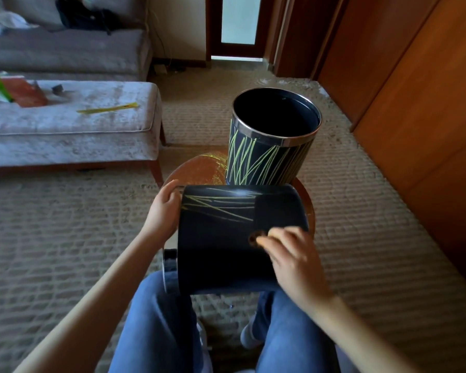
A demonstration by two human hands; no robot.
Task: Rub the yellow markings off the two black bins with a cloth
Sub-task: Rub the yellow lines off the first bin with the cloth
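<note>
Black bin (221, 246) on its side across lap, yellow lines on upper-left wall only. Left hand (163, 208) grip closed on rim. Right hand (288, 254) blurred on wall; grip state unclear. Second bin (269, 160) upright on counter (199, 168), yellow-streaked.

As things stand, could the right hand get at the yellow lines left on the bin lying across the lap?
Probably yes: the right hand rests on the lying bin, and the yellow lines lie uncovered farther up its side.
</note>
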